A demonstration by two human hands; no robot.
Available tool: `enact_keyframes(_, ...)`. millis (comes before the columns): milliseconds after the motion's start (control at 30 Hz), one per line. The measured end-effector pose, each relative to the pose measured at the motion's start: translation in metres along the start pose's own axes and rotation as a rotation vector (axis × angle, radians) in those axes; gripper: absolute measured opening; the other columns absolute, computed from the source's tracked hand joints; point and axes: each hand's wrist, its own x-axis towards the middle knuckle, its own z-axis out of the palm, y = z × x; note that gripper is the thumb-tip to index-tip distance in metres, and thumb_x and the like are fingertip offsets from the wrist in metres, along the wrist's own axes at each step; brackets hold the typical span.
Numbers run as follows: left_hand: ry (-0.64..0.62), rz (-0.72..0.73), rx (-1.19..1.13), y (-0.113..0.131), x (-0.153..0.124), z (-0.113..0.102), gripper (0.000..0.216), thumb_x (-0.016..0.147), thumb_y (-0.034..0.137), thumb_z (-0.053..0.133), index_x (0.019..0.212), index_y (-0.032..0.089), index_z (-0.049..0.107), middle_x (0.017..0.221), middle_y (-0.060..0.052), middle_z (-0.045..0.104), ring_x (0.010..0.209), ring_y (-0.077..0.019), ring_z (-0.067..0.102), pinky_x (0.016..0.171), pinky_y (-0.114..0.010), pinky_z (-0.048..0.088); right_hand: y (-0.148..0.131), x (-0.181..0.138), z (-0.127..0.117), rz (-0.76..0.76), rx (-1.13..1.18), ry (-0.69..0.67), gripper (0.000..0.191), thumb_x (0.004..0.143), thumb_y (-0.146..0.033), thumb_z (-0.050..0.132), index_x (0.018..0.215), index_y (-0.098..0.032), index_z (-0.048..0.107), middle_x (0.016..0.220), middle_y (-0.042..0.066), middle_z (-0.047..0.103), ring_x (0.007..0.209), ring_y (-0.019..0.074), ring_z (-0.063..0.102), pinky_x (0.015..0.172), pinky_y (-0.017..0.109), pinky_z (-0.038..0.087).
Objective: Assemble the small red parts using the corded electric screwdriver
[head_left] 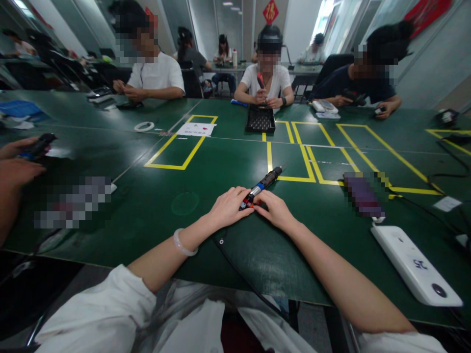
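Note:
Over the green table, my left hand is closed around the rear part of an electric screwdriver. It has a black front end with a thin bit, a silver and blue middle, and red bits near the grip. The tool points away from me, up and to the right. My right hand has its fingers bent against the tool's rear end from the right side. My fingers partly hide that end. A black cable runs from below my hands over the table's near edge, with a small metal ring beside it.
A white power bank and a blurred phone lie at right. Yellow tape marks rectangles beyond my hands. A black tray stands before a co-worker opposite. At left are another blurred device and another person's hands.

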Motion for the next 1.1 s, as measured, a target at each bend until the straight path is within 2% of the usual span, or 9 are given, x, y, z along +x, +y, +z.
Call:
enact_keyframes(267,-0.006,0.008,0.078,-0.002,0.003,-0.002,0.052,0.088,0.047,0.053,0.133,0.022,0.046,0.127,-0.01,0.052,0.106,-0.0263,0.052,0.087,-0.038,0.044,-0.002,-0.002,0.0,0.039,-0.014,-0.003,0.006,0.087,-0.018,0.059,0.086,-0.021,0.054,0.088,0.003,0.058,0.082,0.0182,0.055,0.072,0.027,0.043)
enact_keyframes(433,0.013,-0.05,0.17,-0.023,0.007,-0.005,0.054,0.089,0.046,0.053,0.136,0.021,0.043,0.131,-0.01,0.05,0.11,-0.0268,0.05,0.089,-0.038,0.043,-0.002,-0.003,-0.001,0.056,-0.034,-0.05,0.004,0.088,-0.02,0.059,0.086,-0.02,0.055,0.083,0.002,0.056,0.078,0.0165,0.054,0.07,0.026,0.042)
enact_keyframes(533,0.014,-0.139,0.178,-0.05,0.01,-0.009,0.055,0.089,0.048,0.051,0.136,0.02,0.044,0.131,-0.011,0.05,0.111,-0.0271,0.05,0.091,-0.038,0.043,0.0,-0.004,-0.001,0.065,-0.021,-0.064,0.003,0.089,-0.021,0.058,0.087,-0.02,0.056,0.084,0.002,0.056,0.079,0.0158,0.054,0.071,0.026,0.042)
enact_keyframes(667,0.0,-0.313,0.17,-0.1,0.008,-0.019,0.057,0.088,0.052,0.048,0.135,0.02,0.046,0.132,-0.012,0.048,0.116,-0.0288,0.049,0.094,-0.039,0.043,0.002,-0.005,0.0,0.077,-0.011,-0.077,0.003,0.089,-0.02,0.057,0.086,-0.02,0.056,0.084,0.002,0.057,0.078,0.0151,0.055,0.071,0.025,0.042)
enact_keyframes(900,0.047,-0.648,0.194,-0.187,-0.016,-0.037,0.061,0.085,0.057,0.047,0.132,0.018,0.05,0.13,-0.016,0.049,0.12,-0.0332,0.048,0.097,-0.043,0.042,0.0,-0.004,-0.001,0.079,-0.012,-0.077,0.005,0.09,-0.019,0.056,0.085,-0.02,0.057,0.082,0.002,0.056,0.076,0.0146,0.054,0.07,0.025,0.041)
enact_keyframes(1000,0.066,-0.753,0.211,-0.211,-0.03,-0.045,0.062,0.083,0.058,0.049,0.132,0.019,0.051,0.13,-0.017,0.05,0.118,-0.0369,0.049,0.094,-0.046,0.044,-0.001,-0.004,0.0,0.076,-0.015,-0.078,0.006,0.09,-0.019,0.055,0.085,-0.02,0.057,0.082,0.002,0.056,0.076,0.0148,0.054,0.07,0.025,0.041)
enact_keyframes(1100,0.064,-0.84,0.223,-0.224,-0.039,-0.052,0.063,0.082,0.058,0.051,0.132,0.02,0.052,0.134,-0.019,0.049,0.118,-0.0403,0.049,0.091,-0.05,0.044,-0.001,-0.004,0.0,0.074,-0.019,-0.076,0.006,0.09,-0.019,0.055,0.085,-0.02,0.057,0.082,0.002,0.057,0.076,0.0149,0.054,0.07,0.025,0.041)
